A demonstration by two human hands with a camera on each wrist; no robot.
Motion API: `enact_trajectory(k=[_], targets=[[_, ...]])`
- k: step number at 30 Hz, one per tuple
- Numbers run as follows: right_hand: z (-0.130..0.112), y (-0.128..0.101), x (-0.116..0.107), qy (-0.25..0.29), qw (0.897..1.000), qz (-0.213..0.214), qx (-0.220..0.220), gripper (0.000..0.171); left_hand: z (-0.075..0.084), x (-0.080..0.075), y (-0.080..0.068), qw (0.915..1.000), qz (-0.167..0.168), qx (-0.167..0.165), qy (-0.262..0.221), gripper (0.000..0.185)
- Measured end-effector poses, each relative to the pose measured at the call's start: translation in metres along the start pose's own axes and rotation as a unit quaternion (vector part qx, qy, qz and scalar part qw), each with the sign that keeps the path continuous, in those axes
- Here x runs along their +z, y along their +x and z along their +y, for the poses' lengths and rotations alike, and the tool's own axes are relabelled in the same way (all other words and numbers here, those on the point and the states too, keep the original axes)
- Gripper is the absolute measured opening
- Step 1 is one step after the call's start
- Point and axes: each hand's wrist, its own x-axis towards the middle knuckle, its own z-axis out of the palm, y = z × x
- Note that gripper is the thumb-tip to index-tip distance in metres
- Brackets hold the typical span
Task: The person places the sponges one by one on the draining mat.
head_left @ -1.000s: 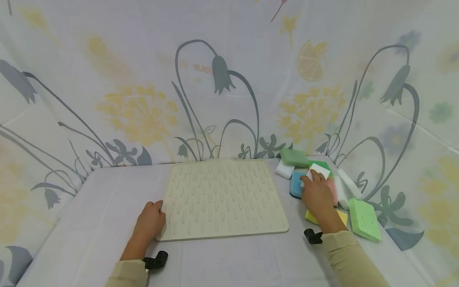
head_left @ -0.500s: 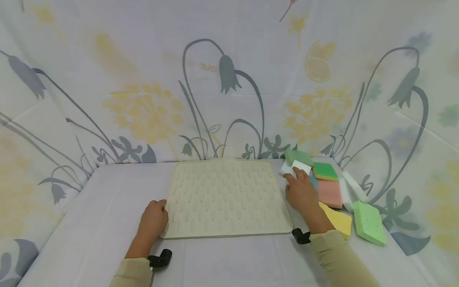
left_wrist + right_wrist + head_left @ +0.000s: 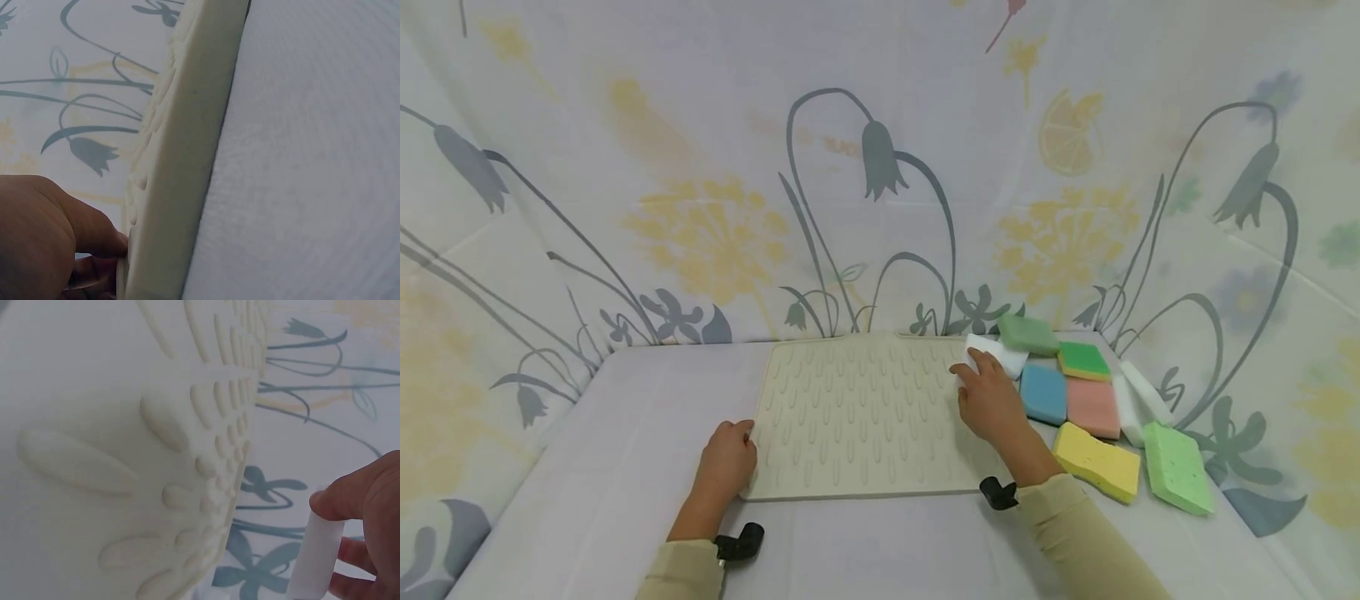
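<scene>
A cream mat (image 3: 857,417) with rows of raised oblong ridges lies flat in the middle of the table. At its left edge my left hand (image 3: 722,462) grips the side, and the left wrist view has the thumb against the rim, with the other fingertips partly hidden. Over the mat's back right corner, my right hand (image 3: 992,404) pinches a white sponge block (image 3: 315,556). The right wrist view shows the thumb on one side of this block and fingers on the other. Another white sponge (image 3: 1013,360) lies just behind that hand, partly overlapped.
Right of the mat lie a grey-green sponge (image 3: 1028,335), a green-and-yellow one (image 3: 1084,361), a blue one (image 3: 1043,393), a pink one (image 3: 1093,407), a yellow one (image 3: 1097,461), a light green one (image 3: 1177,467) and white pieces (image 3: 1138,400). A flowered cloth (image 3: 715,167) hangs behind.
My right hand has lifted the white sponge from the group and carried it left to the mat's back right corner. The left hand has stayed at the mat's left edge.
</scene>
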Motion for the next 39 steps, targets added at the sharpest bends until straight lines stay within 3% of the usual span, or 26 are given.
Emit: enact_trajectory(k=[12,21,31,39], targets=[[-0.033,0.017,0.010,0.029,0.999,-0.025,-0.013,0.032,-0.001,-0.002,-0.001,1.0000,0.005,0.000,-0.001,0.039],[-0.045,0.029,0.017,0.051,0.998,-0.030,-0.025,0.032,0.000,-0.002,0.001,0.9999,-0.001,-0.014,-0.007,0.040],[-0.058,0.040,0.022,0.058,0.996,-0.041,-0.051,0.031,-0.001,0.001,0.004,1.0000,0.007,-0.004,-0.003,0.039],[-0.072,0.045,0.027,0.065,0.994,-0.052,-0.072,0.031,0.001,0.001,0.001,0.9997,-0.002,-0.021,-0.010,0.040]])
